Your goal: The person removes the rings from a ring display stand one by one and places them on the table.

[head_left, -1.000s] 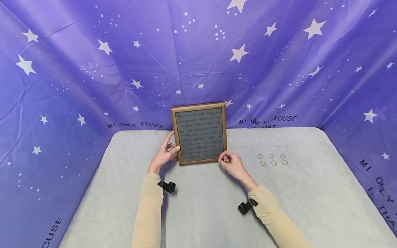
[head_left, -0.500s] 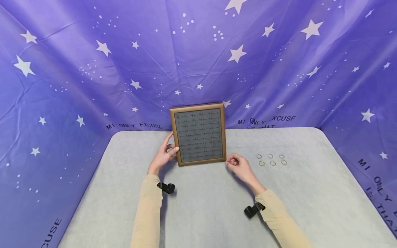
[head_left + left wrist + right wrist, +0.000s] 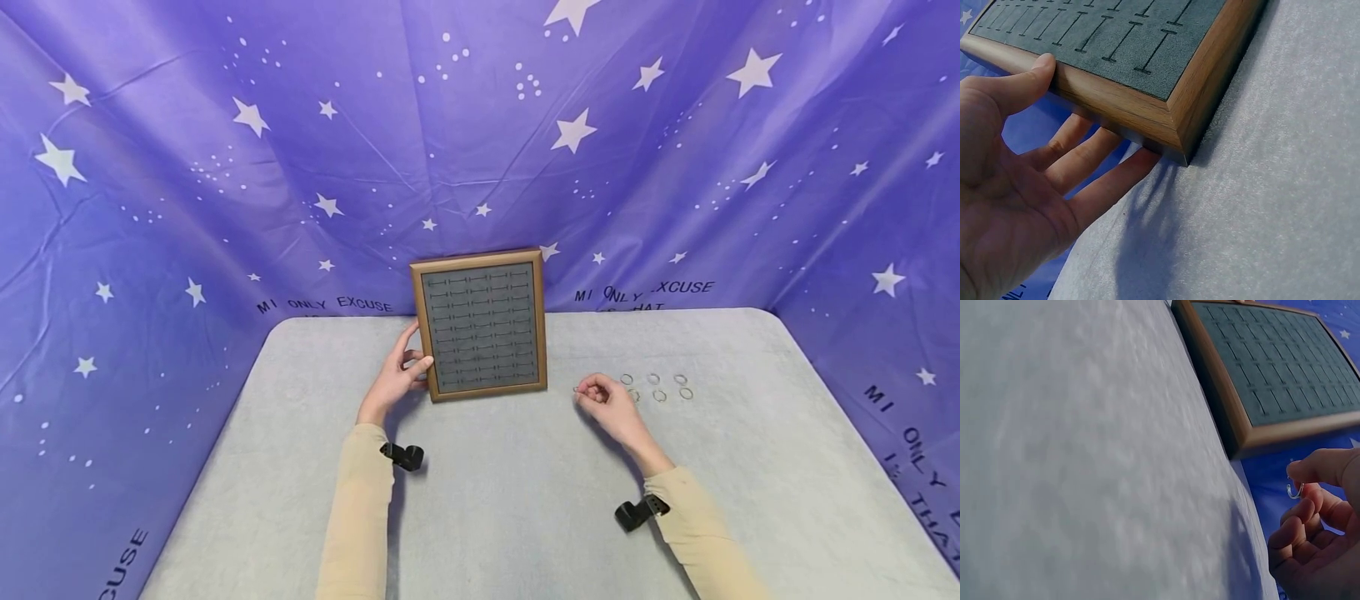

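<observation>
A wooden-framed ring display tray point(image 3: 487, 392) with a dark grey-green slotted pad leans upright at the table's back edge. My left hand point(image 3: 393, 379) grips its left side. In the left wrist view the thumb point(image 3: 1041, 65) presses the front of the frame, and the other fingers reach behind it. To the right of the tray, my right hand point(image 3: 613, 408) pinches a small silvery ring point(image 3: 1294, 497) between thumb and fingertips, apart from the tray. No rings are visible in the slots.
Several thin rings point(image 3: 659, 401) lie in two rows on the pale grey table point(image 3: 510, 500), just beyond my right hand, which partly covers one. A purple star-printed curtain point(image 3: 465, 125) hangs behind the table and at both sides.
My right hand has moved right, from the tray's lower right corner toward the loose rings, with the ring in its pinch. The left hand and tray stay in place.
</observation>
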### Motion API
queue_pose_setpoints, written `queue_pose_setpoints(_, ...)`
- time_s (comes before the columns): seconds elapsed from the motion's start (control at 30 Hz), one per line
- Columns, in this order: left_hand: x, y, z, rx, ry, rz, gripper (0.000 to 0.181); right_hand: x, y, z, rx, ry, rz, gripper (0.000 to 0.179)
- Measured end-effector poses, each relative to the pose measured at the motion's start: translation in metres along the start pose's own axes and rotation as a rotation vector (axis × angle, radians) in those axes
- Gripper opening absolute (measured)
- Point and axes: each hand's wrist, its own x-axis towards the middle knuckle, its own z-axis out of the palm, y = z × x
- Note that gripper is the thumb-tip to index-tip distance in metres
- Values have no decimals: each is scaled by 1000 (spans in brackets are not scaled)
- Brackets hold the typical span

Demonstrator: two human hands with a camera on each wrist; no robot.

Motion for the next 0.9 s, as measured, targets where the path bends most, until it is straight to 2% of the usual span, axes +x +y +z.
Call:
queue_pose_setpoints(0.27,1,-2,0,18,-9,17,71,-7,12,-20,8,26,21,11)
queue_pose_setpoints(0.47,2,-3,-1,12,-17,6,71,-13,14,-36,-12,50,40,12)
queue_pose_setpoints(0.73,1,-3,-1,17,-24,10,71,-23,-6,-56,-29,64,21,10)
queue_pose_setpoints(0.9,1,-2,-1,15,-22,14,71,-23,12,-64,-68,64,12,10)
